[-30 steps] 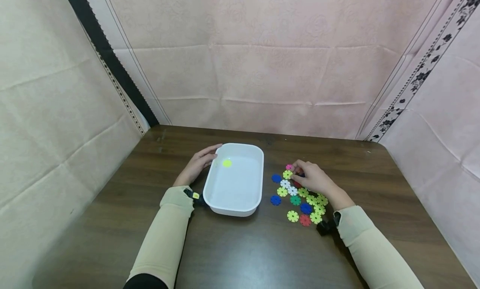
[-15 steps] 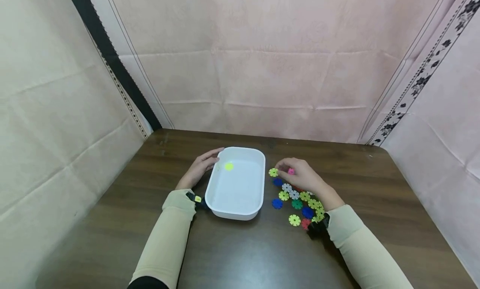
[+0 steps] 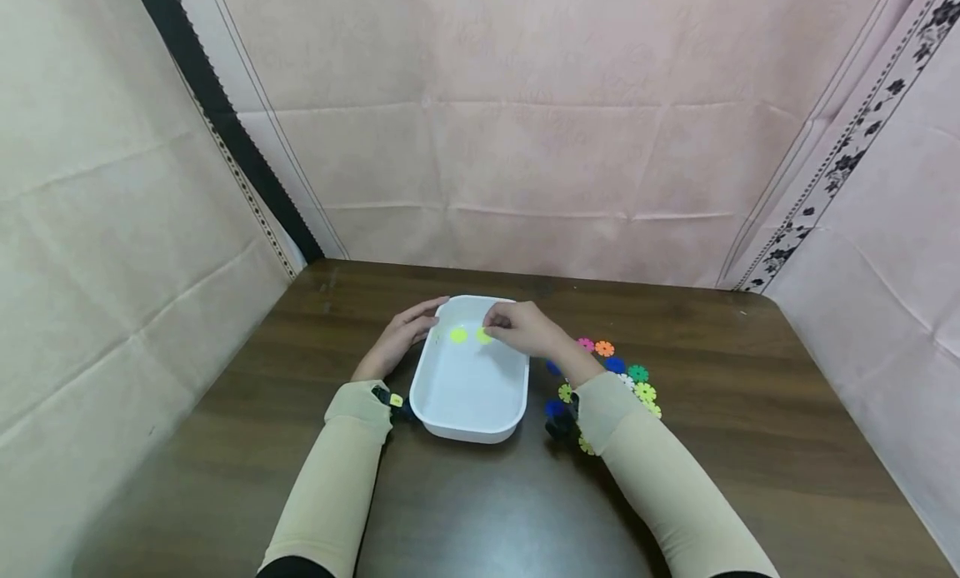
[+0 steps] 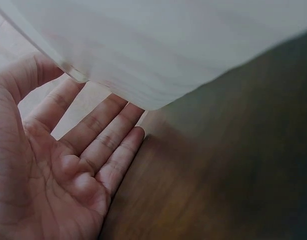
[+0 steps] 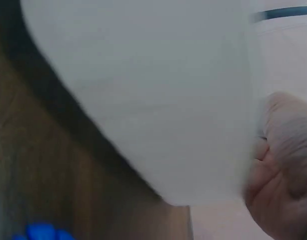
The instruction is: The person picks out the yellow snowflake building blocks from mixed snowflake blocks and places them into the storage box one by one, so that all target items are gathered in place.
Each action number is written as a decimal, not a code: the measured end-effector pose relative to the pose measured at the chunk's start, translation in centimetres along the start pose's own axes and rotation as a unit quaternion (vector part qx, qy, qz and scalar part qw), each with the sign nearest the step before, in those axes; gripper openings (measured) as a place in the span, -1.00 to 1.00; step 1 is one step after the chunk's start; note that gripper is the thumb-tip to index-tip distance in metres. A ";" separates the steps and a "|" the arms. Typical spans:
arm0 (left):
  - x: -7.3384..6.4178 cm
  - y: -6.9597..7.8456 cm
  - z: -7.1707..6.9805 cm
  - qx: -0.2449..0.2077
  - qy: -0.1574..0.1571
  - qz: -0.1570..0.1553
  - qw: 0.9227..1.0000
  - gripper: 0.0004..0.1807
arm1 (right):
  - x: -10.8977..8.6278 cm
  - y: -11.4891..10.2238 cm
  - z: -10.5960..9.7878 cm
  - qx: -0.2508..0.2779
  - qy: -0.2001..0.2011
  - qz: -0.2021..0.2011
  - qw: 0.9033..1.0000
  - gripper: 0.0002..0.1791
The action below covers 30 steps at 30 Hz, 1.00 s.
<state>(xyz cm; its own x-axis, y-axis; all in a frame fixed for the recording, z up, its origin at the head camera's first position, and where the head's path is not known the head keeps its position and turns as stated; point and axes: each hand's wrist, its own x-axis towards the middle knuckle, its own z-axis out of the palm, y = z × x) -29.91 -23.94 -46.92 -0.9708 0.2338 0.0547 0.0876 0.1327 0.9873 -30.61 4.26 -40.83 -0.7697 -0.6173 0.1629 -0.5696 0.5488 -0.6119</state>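
A white rectangular tray stands on the table. My left hand is at its far left side; in the left wrist view the thumb lies at the rim and the fingers stretch out along the wall. Over the tray's far right part, my right hand pinches a yellow flower-shaped disc between thumb and fingers. Another yellow disc lies inside the tray, to the left of it. In the right wrist view the tray wall hides the right fingertips.
Several flower-shaped discs, among them a green one, an orange one and a pink one, lie on the brown table right of the tray. My right forearm covers part of them. Pale cloth hangs behind the table.
My right hand has picked a yellow disc from the scattered ones and carried it left, over the tray. The left hand stays at the tray's side.
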 end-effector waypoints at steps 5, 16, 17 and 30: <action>-0.1 0.0 0.0 -0.005 -0.004 -0.003 1.000 -0.53 | 1.5 -0.4 0.6 -0.030 -0.025 0.035 0.999 -0.90; -0.1 0.1 -0.2 -0.005 -0.001 -0.005 1.000 -0.54 | 3.4 -1.0 1.7 -0.107 -0.072 0.050 0.990 -0.88; -0.1 0.1 -0.2 -0.006 -0.001 -0.006 1.000 -0.54 | 3.5 -1.0 1.9 -0.123 -0.074 0.049 0.989 -0.87; -0.1 0.1 -0.2 -0.006 0.005 -0.010 1.000 -0.55 | 3.7 -1.5 2.9 -0.170 -0.023 0.074 0.982 -0.81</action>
<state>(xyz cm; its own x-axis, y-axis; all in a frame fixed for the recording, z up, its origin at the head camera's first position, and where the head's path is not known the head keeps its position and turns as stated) -29.88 -24.14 -46.77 -0.9745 0.2217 0.0361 0.0654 0.1267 0.9898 -31.75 -0.48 -41.56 -0.8417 -0.5374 0.0526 -0.5225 0.7859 -0.3307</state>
